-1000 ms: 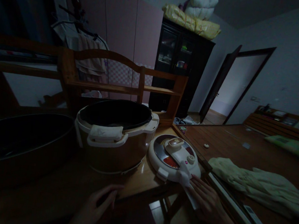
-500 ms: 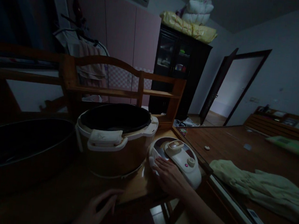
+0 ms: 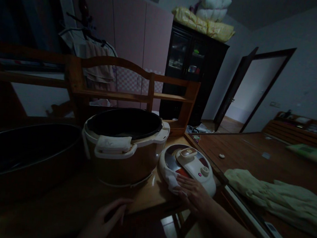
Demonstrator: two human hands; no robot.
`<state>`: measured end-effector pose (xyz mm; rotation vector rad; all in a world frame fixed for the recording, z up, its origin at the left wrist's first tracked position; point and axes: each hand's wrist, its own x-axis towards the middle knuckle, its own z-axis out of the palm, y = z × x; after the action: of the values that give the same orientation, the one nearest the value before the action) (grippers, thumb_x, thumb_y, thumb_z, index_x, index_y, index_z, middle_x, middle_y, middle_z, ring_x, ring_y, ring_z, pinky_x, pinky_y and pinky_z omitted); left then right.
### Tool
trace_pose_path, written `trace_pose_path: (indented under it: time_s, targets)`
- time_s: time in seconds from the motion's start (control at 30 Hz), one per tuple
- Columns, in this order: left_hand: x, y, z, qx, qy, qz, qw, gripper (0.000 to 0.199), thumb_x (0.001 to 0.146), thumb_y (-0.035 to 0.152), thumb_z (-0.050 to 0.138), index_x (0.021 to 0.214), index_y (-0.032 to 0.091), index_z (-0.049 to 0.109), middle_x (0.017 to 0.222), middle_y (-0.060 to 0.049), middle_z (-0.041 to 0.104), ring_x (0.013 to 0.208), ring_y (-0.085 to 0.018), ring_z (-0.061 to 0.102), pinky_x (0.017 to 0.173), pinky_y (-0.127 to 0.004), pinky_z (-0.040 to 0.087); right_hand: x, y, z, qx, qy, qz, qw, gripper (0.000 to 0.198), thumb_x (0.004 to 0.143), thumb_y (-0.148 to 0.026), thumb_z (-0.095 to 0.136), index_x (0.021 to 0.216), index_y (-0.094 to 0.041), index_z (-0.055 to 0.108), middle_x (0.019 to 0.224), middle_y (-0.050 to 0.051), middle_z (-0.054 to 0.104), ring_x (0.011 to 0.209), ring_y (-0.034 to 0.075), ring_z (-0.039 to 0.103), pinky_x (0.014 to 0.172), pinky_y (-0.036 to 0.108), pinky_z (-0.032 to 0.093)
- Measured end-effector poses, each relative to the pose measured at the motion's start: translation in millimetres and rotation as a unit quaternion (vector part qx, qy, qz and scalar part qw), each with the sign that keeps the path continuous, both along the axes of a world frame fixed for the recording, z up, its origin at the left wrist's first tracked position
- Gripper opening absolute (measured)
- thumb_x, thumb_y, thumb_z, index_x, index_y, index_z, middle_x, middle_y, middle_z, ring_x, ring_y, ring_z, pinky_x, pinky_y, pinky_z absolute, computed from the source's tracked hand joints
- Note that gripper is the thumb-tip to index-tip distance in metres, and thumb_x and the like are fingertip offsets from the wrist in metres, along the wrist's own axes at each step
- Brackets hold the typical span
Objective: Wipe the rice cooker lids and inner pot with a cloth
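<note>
Moved since the preceding frame: right hand [image 3: 194,196] and white wipe [image 3: 172,180], from the left side of the cooker lid [image 3: 189,162] round to its near rim.

Surface: wooden desk [image 3: 142,201], with a shelf rack [image 3: 110,94] along its far side. On it: lid, handle upward, at the right end; just left of it, the cooker body [image 3: 126,170], pale rim and handles, dark interior, uncovered; at far left, a large dark basin [image 3: 32,167].

Room: dimly lit. Pink wardrobe [image 3: 128,31]; black glazed cabinet [image 3: 214,68] bearing a yellow bundle [image 3: 189,20]; hanging clothes [image 3: 99,62]; door [image 3: 237,85], ajar. At right, a broad wooden platform [image 3: 245,145] with crumpled pale-green cloth [image 3: 268,193].

Right hand: palm down, forearm entering from lower right; fingers nearly straight, close together, keeping the wipe under them against the rim. Left hand [image 3: 108,214]: low, by the near edge of the desk; fingers loosely curled, gap between thumb and forefinger, nothing seen in its grasp.

Markings: red-orange patch and small pink spot on lid; any lettering too small and dark to read.
</note>
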<state>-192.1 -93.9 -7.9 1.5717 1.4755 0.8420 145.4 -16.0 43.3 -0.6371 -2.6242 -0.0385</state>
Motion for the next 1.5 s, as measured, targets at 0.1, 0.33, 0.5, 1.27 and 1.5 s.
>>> trace_pose_path:
  time_s: [0.1, 0.33, 0.5, 1.27, 1.5]
  targets:
    - [0.5, 0.1, 0.5, -0.002, 0.003, 0.006, 1.0, 0.046, 0.088, 0.053, 0.044, 0.114, 0.024, 0.068, 0.069, 0.0, 0.064, 0.074, -0.019, 0.062, 0.073, -0.027, 0.046, 11.6, -3.4, -3.7, 0.042, -0.01, 0.013, 0.999, 0.033, 0.091, -0.015, 0.043, 0.119, -0.013, 0.06, 0.12, 0.014, 0.066, 0.124, 0.021, 0.053, 0.108, 0.043, 0.042]
    - [0.0, -1.7, -1.6, 0.006, 0.008, 0.009, 1.0, 0.047, 0.089, 0.053, 0.043, 0.116, 0.024, 0.068, 0.069, 0.0, 0.063, 0.073, -0.019, 0.061, 0.072, -0.026, 0.045, 38.2, -9.7, -4.2, 0.121, -0.073, 0.033, 0.989, 0.039, 0.089, -0.012, 0.045, 0.126, -0.007, 0.055, 0.127, 0.018, 0.062, 0.132, 0.023, 0.044, 0.109, 0.043, 0.042]
    - [2.6, -2.2, 2.3, 0.0, 0.011, 0.01, 1.0, 0.047, 0.088, 0.054, 0.044, 0.114, 0.023, 0.069, 0.069, 0.0, 0.064, 0.073, -0.019, 0.061, 0.071, -0.026, 0.044, 56.6, -15.4, -10.6, 0.145, -0.111, 0.029, 0.983, 0.045, 0.086, -0.007, 0.046, 0.131, -0.003, 0.052, 0.141, 0.019, 0.048, 0.139, 0.027, 0.031, 0.11, 0.046, 0.039]
    - [-1.7, 0.7, -3.8, 0.004, 0.017, 0.012, 1.0, 0.051, 0.087, 0.056, 0.044, 0.118, 0.021, 0.066, 0.068, 0.001, 0.065, 0.076, -0.019, 0.064, 0.079, -0.027, 0.046, 209.4, -62.0, -93.7, 0.034, -0.064, -0.176, 0.982, 0.047, 0.091, -0.021, 0.048, 0.138, -0.02, 0.05, 0.141, 0.007, 0.049, 0.128, 0.023, 0.049, 0.105, 0.036, 0.045]
    - [-1.8, 1.9, -7.4, -0.007, 0.023, 0.009, 1.0, 0.052, 0.088, 0.056, 0.043, 0.12, 0.021, 0.065, 0.072, 0.0, 0.066, 0.077, -0.019, 0.064, 0.078, -0.025, 0.047, 194.5, -61.0, -58.0, -0.045, 0.206, -0.475, 0.855, 0.045, 0.098, -0.039, 0.033, 0.131, -0.021, 0.058, 0.134, 0.006, 0.057, 0.122, 0.029, 0.054, 0.101, 0.046, 0.048]
